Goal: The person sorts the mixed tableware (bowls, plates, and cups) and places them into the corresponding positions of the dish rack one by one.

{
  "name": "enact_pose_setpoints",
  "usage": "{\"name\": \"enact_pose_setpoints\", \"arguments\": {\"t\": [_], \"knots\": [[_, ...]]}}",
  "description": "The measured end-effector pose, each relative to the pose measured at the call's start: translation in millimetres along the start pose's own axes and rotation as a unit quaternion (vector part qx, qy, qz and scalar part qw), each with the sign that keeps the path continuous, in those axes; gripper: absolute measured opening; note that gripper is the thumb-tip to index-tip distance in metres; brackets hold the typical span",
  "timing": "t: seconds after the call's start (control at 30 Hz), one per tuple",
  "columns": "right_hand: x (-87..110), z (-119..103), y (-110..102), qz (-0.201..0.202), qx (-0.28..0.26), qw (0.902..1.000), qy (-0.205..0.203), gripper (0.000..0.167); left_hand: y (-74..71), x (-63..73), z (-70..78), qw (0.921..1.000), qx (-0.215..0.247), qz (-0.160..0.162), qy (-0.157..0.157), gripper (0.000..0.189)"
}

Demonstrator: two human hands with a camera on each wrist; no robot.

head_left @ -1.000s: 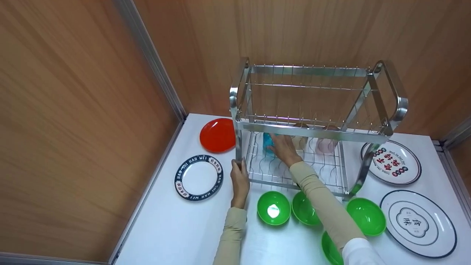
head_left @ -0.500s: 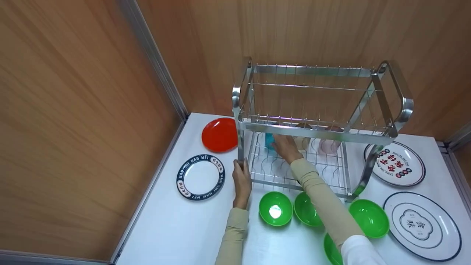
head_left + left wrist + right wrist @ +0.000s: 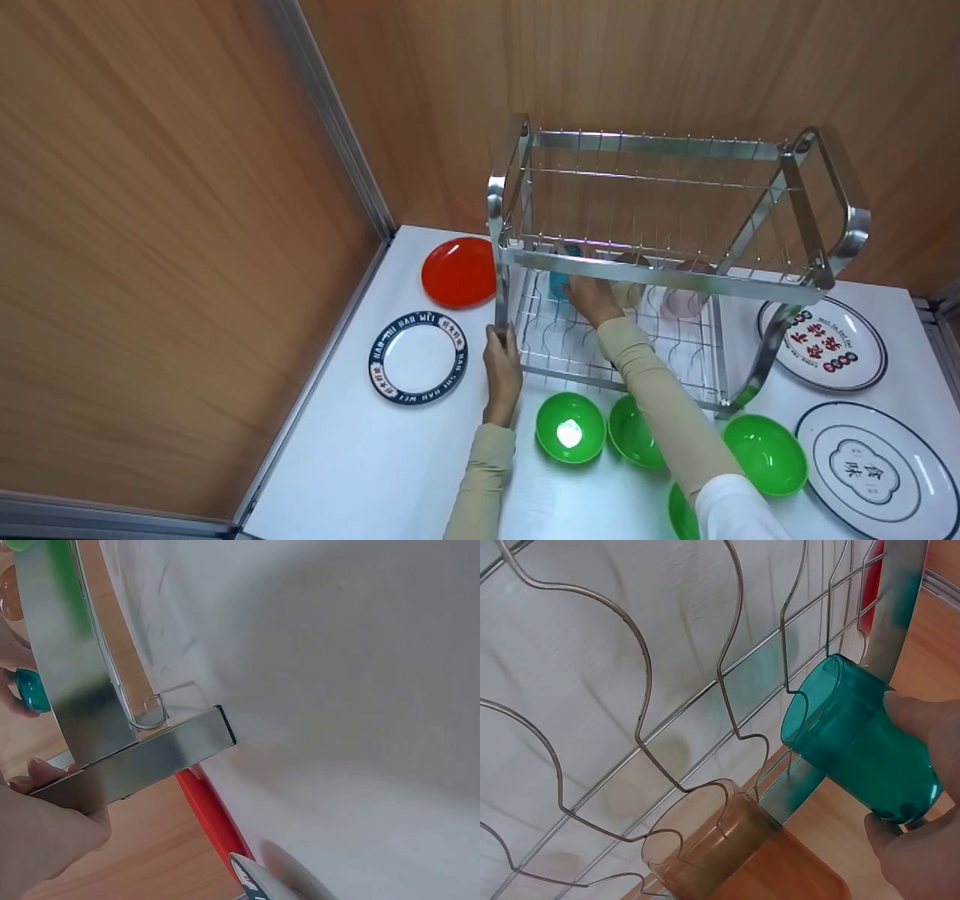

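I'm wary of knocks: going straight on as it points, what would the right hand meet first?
The blue-green cup in the grip of the right hand. Beyond that, perhaps the rack or the wooden wall; depth is unclear.

Head view: above my left hand (image 3: 504, 371) and right hand (image 3: 594, 298), facing forward-down. Wrist views: close at each grip; all share the teal cup (image 3: 862, 739).

At eight o'clock, the left hand (image 3: 52, 829) grips the rack (image 3: 150, 757); at nine, the right hand (image 3: 13, 654) holds a teal cup (image 3: 33, 691), with an orange cup (image 3: 10, 596) at ten. A red plate (image 3: 214, 814) shows below the rack toward six, where a patterned plate (image 3: 262, 882) partly covers it. White table (image 3: 360, 690) spreads from twelve through five.
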State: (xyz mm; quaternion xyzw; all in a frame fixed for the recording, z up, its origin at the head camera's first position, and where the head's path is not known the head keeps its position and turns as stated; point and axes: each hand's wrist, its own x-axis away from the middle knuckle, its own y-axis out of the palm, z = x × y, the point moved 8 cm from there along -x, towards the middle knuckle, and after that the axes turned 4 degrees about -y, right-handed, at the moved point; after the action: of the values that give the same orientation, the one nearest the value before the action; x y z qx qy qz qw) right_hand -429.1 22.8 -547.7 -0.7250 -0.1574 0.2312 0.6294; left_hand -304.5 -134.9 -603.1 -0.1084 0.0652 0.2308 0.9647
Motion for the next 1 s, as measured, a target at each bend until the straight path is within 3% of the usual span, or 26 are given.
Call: {"name": "enact_pose_setpoints", "arguments": {"t": [0.13, 0.2, 0.3, 0.37, 0.53, 0.63, 0.73, 0.87, 1.0], "knots": [[2.6, 1.4, -2.0, -0.004, 0.071, 0.9974, -0.012, 0.076, 3.1, 1.4, 0.2, 1.0, -0.001, -0.005, 0.001, 0.012], [2.9, 2.8, -1.8, -0.008, 0.055, 0.9984, -0.011, 0.079, 3.4, 1.8, 0.2, 1.0, -0.001, -0.003, 0.002, 0.012], [2.7, 5.5, -1.7, -0.012, -0.027, 0.9996, 0.004, 0.084, 3.0, 2.2, 0.4, 1.0, -0.003, 0.001, 0.005, 0.011], [2.3, 4.9, -2.4, -0.013, -0.049, 0.9987, 0.006, 0.086, 2.2, 2.1, 0.2, 0.9999, -0.009, 0.004, 0.01, 0.011], [1.3, -0.6, -10.5, 0.002, -0.042, 0.9991, -0.006, 0.086, -0.3, 1.3, 0.9, 0.9992, -0.028, 0.01, 0.026, 0.012], [4.4, 1.7, -14.7, 0.014, -0.129, 0.9915, 0.014, 0.086, -1.1, 2.7, 1.5, 0.9989, -0.037, 0.006, 0.026, 0.012], [8.2, 4.1, -15.3, 0.011, -0.178, 0.9836, 0.029, 0.089, -3.4, 5.1, 2.4, 0.9986, -0.049, 0.001, 0.023, 0.012], [13.7, 6.5, -19.1, 0.015, -0.195, 0.9799, 0.039, 0.091, -11.0, 13.0, 9.1, 0.9949, -0.093, 0.019, 0.033, 0.016], [21.7, 5.1, -26.4, 0.043, -0.212, 0.976, 0.029, 0.087, -21.0, 28.1, 20.9, 0.9873, -0.149, 0.048, 0.029, 0.033]]}}
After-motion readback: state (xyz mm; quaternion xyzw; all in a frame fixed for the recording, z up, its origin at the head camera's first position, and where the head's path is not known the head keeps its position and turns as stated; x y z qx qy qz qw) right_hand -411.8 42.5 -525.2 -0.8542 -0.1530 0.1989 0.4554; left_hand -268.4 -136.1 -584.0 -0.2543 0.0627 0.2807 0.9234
